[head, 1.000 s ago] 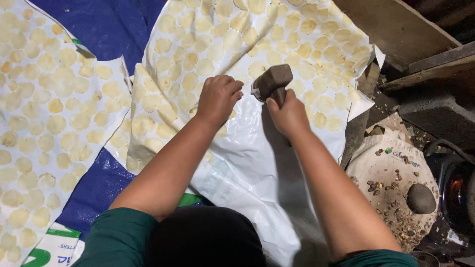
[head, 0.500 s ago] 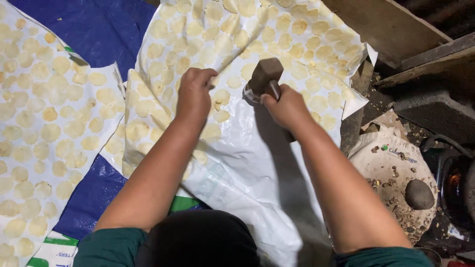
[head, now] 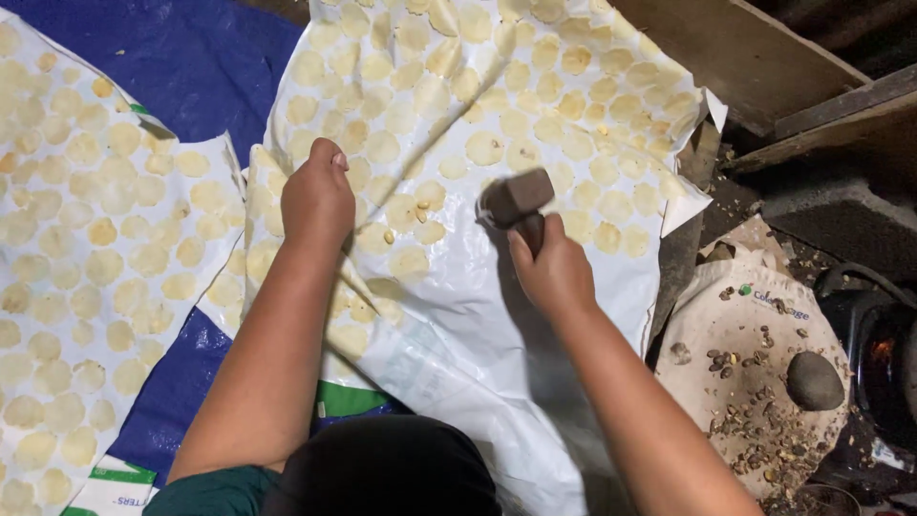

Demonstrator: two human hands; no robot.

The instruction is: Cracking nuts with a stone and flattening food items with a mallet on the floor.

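Head view: stone beside sheet, clear.

So the floor's covered by a blue tarp, with white plastic sheets spread on top, packed with flat pale yellow discs. Off to the right sits a round crumb-strewn slab with a dark stone on it.

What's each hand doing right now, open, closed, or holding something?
Left hand: closed in a fist on the white sheet.
Right hand: closed around the mallet.
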